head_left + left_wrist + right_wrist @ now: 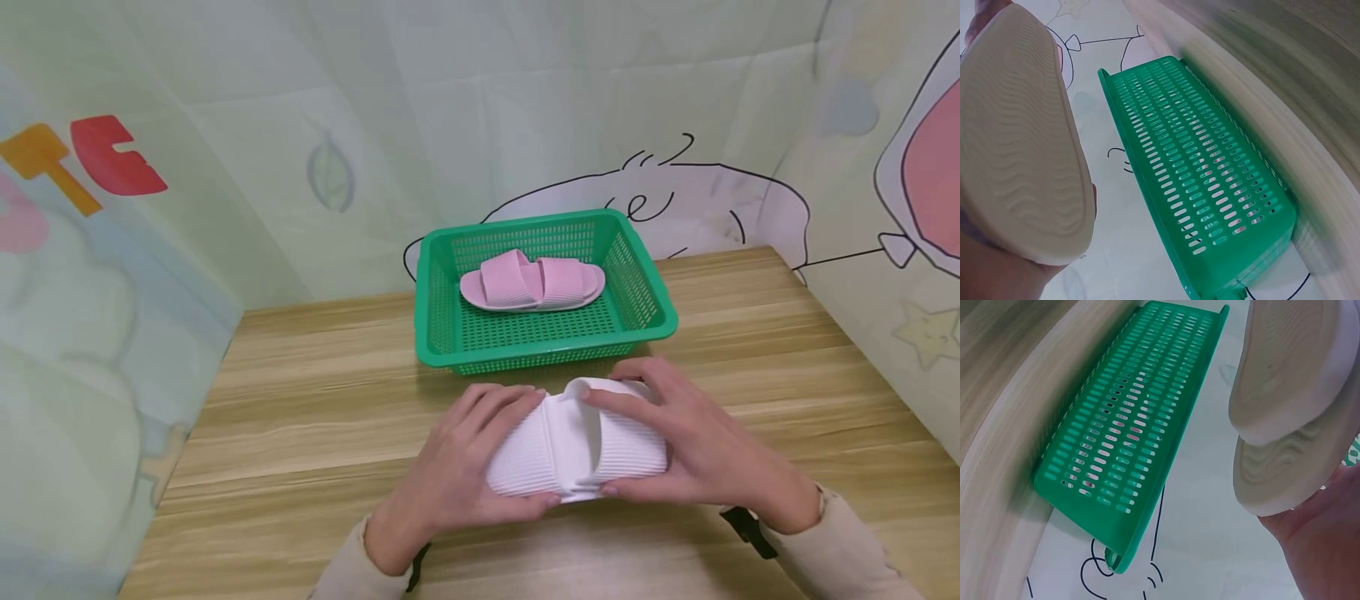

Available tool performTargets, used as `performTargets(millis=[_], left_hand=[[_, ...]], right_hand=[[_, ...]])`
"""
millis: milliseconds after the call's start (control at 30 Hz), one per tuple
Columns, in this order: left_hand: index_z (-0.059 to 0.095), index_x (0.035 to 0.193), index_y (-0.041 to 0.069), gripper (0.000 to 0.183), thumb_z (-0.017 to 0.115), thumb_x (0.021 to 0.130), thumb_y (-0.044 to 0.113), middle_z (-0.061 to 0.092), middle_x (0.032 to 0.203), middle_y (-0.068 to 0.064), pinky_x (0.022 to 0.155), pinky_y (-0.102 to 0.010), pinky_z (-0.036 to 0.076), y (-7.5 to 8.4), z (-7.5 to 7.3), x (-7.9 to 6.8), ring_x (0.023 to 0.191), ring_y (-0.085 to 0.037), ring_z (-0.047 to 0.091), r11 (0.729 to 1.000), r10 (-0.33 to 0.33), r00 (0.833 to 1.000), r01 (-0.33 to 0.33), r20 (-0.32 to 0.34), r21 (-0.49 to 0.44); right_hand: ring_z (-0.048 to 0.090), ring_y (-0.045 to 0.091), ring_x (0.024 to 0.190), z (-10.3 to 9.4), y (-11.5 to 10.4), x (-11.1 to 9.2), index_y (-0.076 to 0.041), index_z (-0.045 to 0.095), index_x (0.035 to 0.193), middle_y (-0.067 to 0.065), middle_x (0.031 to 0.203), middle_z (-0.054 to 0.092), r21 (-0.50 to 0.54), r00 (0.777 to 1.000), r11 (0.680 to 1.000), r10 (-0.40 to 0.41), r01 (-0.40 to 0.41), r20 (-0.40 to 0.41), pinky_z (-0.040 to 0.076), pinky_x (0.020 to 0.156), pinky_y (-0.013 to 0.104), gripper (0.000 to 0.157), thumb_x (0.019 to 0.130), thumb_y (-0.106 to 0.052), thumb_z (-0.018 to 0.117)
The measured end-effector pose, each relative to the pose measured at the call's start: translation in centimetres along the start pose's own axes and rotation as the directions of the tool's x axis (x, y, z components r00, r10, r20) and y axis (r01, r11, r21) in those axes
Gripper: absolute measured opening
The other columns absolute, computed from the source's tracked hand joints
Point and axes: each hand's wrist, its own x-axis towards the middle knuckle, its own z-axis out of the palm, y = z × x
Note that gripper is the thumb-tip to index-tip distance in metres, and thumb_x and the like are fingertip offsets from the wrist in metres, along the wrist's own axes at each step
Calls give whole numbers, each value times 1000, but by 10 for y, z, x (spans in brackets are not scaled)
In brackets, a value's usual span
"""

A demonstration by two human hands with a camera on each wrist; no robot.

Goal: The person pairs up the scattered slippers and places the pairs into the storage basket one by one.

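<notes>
Both hands hold a pair of white slippers (576,442) above the table, in front of the basket. My left hand (468,467) grips their left end, thumb along the near edge and fingers over the ribbed strap. The right hand (693,442) grips the other end, its thumb at the near side and its index finger by the strap opening. Seen from the right wrist, two slipper soles (1291,369) overlap, one partly covering the other. The left wrist view shows one wavy-patterned sole (1025,144). Pink slippers (532,283) lie inside the green basket (547,346).
The basket stands at the back of the wood-grain table (315,433), close to a printed cloth backdrop (360,100). The cloth also hangs along the left and right sides.
</notes>
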Motion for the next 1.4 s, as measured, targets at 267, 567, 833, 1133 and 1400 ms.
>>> performTargets(millis=[267, 567, 833, 1133, 1400], left_hand=[[60, 146, 9, 98, 90, 69, 61, 65, 140, -4, 105, -37, 53, 1, 4, 1, 125, -20, 58, 1000, 11, 1000, -11, 0, -6], [62, 143, 10, 93, 90, 69, 59, 66, 137, -4, 102, -36, 54, 1, 6, 2, 122, -20, 60, 1000, 23, 1000, -23, -20, -10], [63, 142, 10, 93, 90, 69, 60, 67, 137, -3, 101, -35, 55, 3, 8, 3, 123, -20, 61, 1000, 22, 1000, -22, -4, 8], [63, 143, 11, 91, 87, 72, 63, 67, 138, -4, 99, -34, 58, 4, 9, 4, 124, -18, 61, 999, 14, 999, -15, 37, 39], [61, 146, 12, 91, 85, 75, 64, 66, 140, -3, 98, -35, 58, 6, 9, 4, 125, -18, 60, 998, -5, 998, 2, 57, 57]], right_hand=[[47, 15, 122, 3, -2, 0, -33, 60, 150, 2, 140, 52, 5, 1000, 1000, 11, -11, 3, 51, 82, 32, 83, 79, -69, 84], [49, 17, 124, 3, -5, 1, -36, 64, 145, 3, 144, 52, -6, 999, 999, 33, -33, 25, 53, 83, 34, 78, 78, -70, 84], [50, 17, 125, 4, -6, -1, -36, 64, 144, 2, 145, 52, -10, 998, 999, 46, -45, 31, 54, 83, 35, 75, 79, -69, 84], [52, 18, 123, 5, -7, -1, -35, 66, 142, 2, 145, 53, -2, 999, 999, 35, -35, 24, 55, 82, 34, 74, 79, -69, 83], [53, 18, 123, 7, -8, 0, -33, 67, 141, 2, 144, 54, 3, 999, 999, 36, -36, 20, 55, 80, 32, 73, 80, -69, 83]])
